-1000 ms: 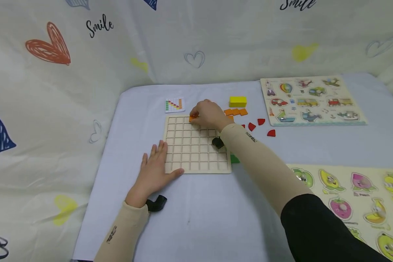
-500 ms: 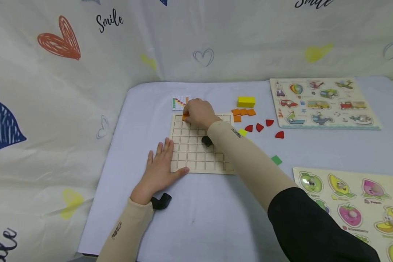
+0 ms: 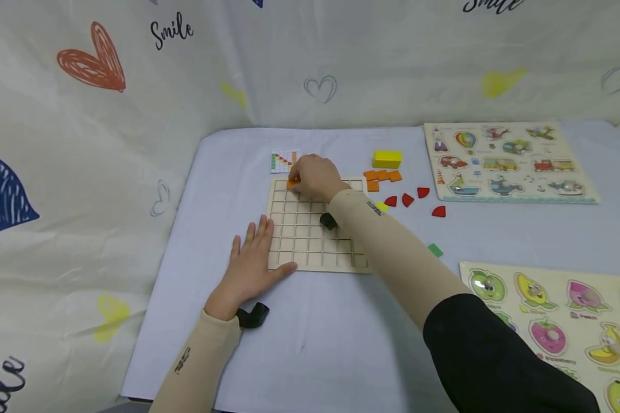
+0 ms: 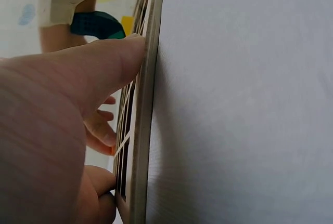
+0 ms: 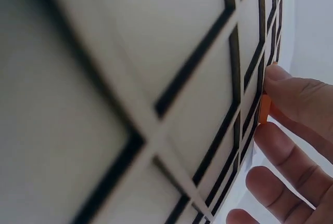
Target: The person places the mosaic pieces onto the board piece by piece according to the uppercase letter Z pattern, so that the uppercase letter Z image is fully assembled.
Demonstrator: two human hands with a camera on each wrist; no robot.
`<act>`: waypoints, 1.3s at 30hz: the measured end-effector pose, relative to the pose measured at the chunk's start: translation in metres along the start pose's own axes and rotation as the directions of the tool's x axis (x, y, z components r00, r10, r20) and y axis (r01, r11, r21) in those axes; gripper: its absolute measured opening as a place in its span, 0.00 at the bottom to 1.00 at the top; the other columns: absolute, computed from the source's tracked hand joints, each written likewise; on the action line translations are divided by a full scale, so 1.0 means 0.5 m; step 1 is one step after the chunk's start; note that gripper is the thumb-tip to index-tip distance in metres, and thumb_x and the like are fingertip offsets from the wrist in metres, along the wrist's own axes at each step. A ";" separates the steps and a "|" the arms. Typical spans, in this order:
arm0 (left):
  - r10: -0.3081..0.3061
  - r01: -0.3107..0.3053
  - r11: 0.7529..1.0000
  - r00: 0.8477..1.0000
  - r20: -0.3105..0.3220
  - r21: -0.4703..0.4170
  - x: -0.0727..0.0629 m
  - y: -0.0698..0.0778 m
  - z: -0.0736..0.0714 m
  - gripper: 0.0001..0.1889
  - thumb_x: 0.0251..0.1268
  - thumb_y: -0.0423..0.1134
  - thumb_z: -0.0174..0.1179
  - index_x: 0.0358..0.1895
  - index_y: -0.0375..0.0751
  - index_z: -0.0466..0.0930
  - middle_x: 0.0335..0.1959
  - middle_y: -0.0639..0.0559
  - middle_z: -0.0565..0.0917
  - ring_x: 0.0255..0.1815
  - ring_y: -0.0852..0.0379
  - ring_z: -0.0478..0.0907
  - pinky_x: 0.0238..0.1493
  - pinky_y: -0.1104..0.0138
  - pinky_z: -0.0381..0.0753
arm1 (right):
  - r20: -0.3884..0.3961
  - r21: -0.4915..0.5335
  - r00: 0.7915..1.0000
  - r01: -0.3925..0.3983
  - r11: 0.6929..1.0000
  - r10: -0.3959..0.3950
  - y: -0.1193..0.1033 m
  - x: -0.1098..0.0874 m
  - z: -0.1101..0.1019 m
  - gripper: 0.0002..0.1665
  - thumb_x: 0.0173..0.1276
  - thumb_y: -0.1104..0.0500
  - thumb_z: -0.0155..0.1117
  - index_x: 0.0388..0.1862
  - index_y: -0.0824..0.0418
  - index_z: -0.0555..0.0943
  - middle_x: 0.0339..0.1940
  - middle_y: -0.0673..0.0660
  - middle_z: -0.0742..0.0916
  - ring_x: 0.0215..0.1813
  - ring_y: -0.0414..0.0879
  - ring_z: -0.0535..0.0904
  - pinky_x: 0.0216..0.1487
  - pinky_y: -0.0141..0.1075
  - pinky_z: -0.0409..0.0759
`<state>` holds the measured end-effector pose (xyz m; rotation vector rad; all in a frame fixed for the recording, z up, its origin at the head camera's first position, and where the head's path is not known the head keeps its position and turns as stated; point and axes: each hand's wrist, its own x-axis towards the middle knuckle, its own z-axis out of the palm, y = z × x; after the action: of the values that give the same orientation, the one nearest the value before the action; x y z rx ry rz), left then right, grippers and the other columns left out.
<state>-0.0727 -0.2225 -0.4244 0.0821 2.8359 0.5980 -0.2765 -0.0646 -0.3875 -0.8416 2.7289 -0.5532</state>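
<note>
Item 1 – wooden grid board [image 3: 310, 229]: lies flat on pale blue table cover [image 3: 310, 344], centre-left, cells mostly empty.

Item 2 – right hand [image 3: 315, 176]: arm stretched diagonally fwd across board, beige sleeve, black sleeve nearer the shoulder. Hand palm-down over board's far-left corner, fingers curled, pinching small orange tile [image 3: 292, 183] at the top row. Wrist view: tile's edge shows betw. thumb and finger, right at the board surface; whether it is seated in a cell, can't tell.

Item 3 – left hand [image 3: 250, 267]: flat on the cover at board's near-left corner, fingers straight and spread, holding nothing. Thumb pressed along the near edge, fingers along the left edge; confirmed in left wrist view.

Item 4 – loose pcs, right of board: orange tiles cluster [image 3: 382, 178], yellow block [image 3: 387, 159] just behind them, red quarter-round pcs [image 3: 407, 199], green tile [image 3: 435, 250] nearer the viewer.

Item 5 – small colour pattern card [image 3: 281, 161]: just beyond board's far edge, partly behind the right hand.

Item 6 – vehicle peg puzzle [image 3: 506, 162] far right; fruit peg puzzle [image 3: 553, 304] near right.
</note>
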 end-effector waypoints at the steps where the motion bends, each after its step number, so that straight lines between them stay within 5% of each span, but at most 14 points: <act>1: 0.000 0.000 1.000 1.000 -0.003 0.002 0.000 0.000 -0.001 0.59 0.68 0.73 0.56 0.86 0.44 0.34 0.88 0.51 0.33 0.89 0.44 0.30 0.84 0.36 0.31 | 0.000 0.005 1.000 0.002 1.000 -0.002 0.000 0.001 -0.001 0.17 0.71 0.52 0.72 0.56 0.54 0.89 0.58 0.52 0.90 0.63 0.51 0.81 0.65 0.48 0.81; 17: 0.005 -0.005 1.000 1.000 0.001 -0.004 0.003 0.002 0.005 0.59 0.67 0.73 0.57 0.86 0.45 0.34 0.88 0.52 0.33 0.89 0.44 0.30 0.84 0.36 0.30 | -0.009 0.041 1.000 -0.013 0.999 0.014 0.013 -0.003 0.003 0.18 0.69 0.52 0.73 0.56 0.55 0.89 0.51 0.52 0.90 0.55 0.49 0.81 0.61 0.47 0.81; 24: -0.006 0.006 1.000 1.000 -0.016 0.000 0.001 0.002 0.001 0.59 0.66 0.72 0.59 0.86 0.43 0.37 0.88 0.50 0.36 0.89 0.42 0.32 0.84 0.36 0.32 | 0.007 0.037 1.000 -0.022 0.999 0.022 0.028 -0.016 -0.015 0.19 0.73 0.53 0.69 0.60 0.55 0.87 0.56 0.53 0.89 0.57 0.49 0.81 0.63 0.46 0.81; 39: -0.004 0.004 1.000 1.000 -0.008 -0.004 0.001 0.002 0.005 0.59 0.67 0.70 0.60 0.86 0.42 0.37 0.88 0.47 0.35 0.89 0.40 0.31 0.83 0.35 0.31 | 0.003 -0.004 0.983 -0.186 0.983 0.186 0.208 -0.140 -0.108 0.14 0.74 0.57 0.65 0.55 0.57 0.88 0.56 0.57 0.89 0.59 0.54 0.79 0.66 0.50 0.79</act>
<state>-0.0727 -0.2204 -0.4264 0.0739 2.8416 0.6037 -0.2885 0.0709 -0.3749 -0.5789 2.7669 -0.5071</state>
